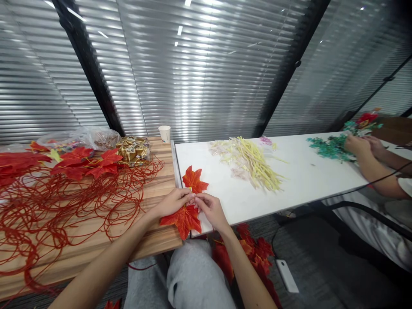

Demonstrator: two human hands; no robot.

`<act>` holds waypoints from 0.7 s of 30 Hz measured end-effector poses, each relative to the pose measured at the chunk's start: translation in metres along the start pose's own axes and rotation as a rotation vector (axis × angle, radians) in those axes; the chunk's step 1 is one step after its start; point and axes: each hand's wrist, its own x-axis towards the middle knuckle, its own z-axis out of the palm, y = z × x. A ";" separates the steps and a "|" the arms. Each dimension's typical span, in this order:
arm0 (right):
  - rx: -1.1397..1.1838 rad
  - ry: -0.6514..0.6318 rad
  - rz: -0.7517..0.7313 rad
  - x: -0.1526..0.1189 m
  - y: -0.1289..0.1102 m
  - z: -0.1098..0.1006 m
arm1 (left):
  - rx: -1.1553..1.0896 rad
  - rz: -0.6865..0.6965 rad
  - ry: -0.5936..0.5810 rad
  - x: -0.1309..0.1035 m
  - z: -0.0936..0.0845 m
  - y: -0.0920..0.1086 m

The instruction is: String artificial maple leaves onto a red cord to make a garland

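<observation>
My left hand (174,201) and my right hand (213,209) meet at the seam between the wooden and white tables, thumbs and fingers pinched together. Between them they hold artificial maple leaves by their stems. One orange-red maple leaf (195,179) points away beyond my fingers. A second red maple leaf (185,220) hangs toward me below my fingertips. The exact spot where the stems join is mostly covered by my fingers. To the left, a loose tangle of red cord (74,210) spreads over the wooden table (161,242).
Red leaves (86,163), gold-wrapped packets (132,150) and a paper cup (165,134) stand at the back left. Yellow strips (257,165) lie on the white table (296,180). A co-worker's hands (360,146) hold green foliage (330,147). More leaves (254,249) are below, near a white power strip (287,276).
</observation>
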 end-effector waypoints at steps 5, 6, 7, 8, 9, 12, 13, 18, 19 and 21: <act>-0.005 0.006 0.012 -0.001 -0.001 0.000 | 0.006 -0.017 -0.020 -0.001 -0.001 0.003; -0.004 0.006 0.014 -0.001 -0.001 0.000 | 0.008 -0.023 -0.024 -0.001 -0.001 0.003; -0.002 0.006 0.015 -0.001 0.000 0.000 | 0.010 -0.029 -0.028 -0.001 -0.001 0.003; -0.001 0.007 0.015 -0.001 0.000 0.000 | 0.013 -0.032 -0.030 -0.001 -0.001 0.003; -0.001 0.011 0.014 0.000 0.001 0.000 | 0.015 -0.033 -0.030 -0.001 -0.001 0.003; 0.002 0.021 0.018 0.000 0.004 0.001 | 0.024 -0.029 -0.027 -0.001 -0.001 0.001; 0.003 0.022 0.020 0.000 0.005 0.001 | 0.028 -0.029 -0.028 -0.001 -0.001 0.001; -0.002 0.027 0.019 0.001 0.006 0.001 | 0.046 -0.032 -0.039 -0.001 -0.001 -0.002; -0.003 0.027 0.019 0.001 0.005 0.001 | 0.049 -0.032 -0.039 -0.001 -0.001 -0.002; -0.005 0.026 0.018 0.000 0.005 0.001 | 0.057 -0.032 -0.036 -0.001 -0.001 -0.001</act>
